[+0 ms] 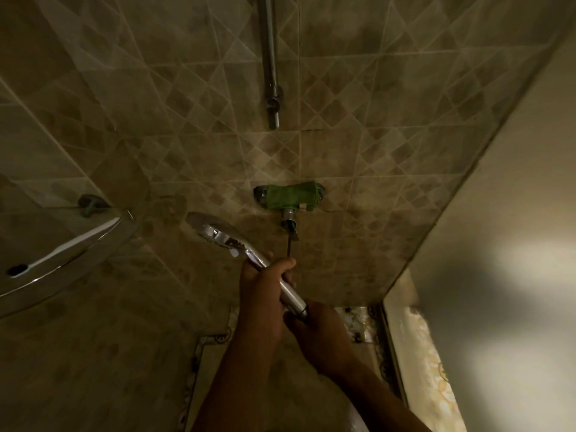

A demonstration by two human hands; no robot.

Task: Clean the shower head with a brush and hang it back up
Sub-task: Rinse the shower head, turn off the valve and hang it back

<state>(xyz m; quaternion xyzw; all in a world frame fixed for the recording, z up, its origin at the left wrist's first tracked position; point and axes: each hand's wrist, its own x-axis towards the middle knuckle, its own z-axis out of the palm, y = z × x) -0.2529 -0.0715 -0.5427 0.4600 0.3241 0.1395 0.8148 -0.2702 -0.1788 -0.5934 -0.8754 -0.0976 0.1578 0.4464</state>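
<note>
1. Dim tiled walls (pixel 187 145) close in this shower corner, with a chrome riser rail (pixel 270 57) running up the wall and a mixer tap (pixel 290 198) wrapped in green cloth below it.
2. One shower head (pixel 215 235) is off its hanger, held out in front of the person at about the tap's level, low and just left of it.
3. The left hand (pixel 265 294) is clenched around the upper part of the chrome handle; the right hand (pixel 318 332) grips the handle's lower end, where the hose would join.
4. The long axis runs diagonally: the head lies up and to the left of both grips, the face turned partly away towards the wall. The left hand is the nearer one to the head.
5. One white brush (pixel 59 254), dark bristles at its left end, lies on the curved glass corner shelf (pixel 78 269), well apart to the left.
6. My guess is that the left hand would have to reach for it, since no brush is in either hand.
7. Count: two hands, one shower head, one brush, one rail, one tap.
</note>
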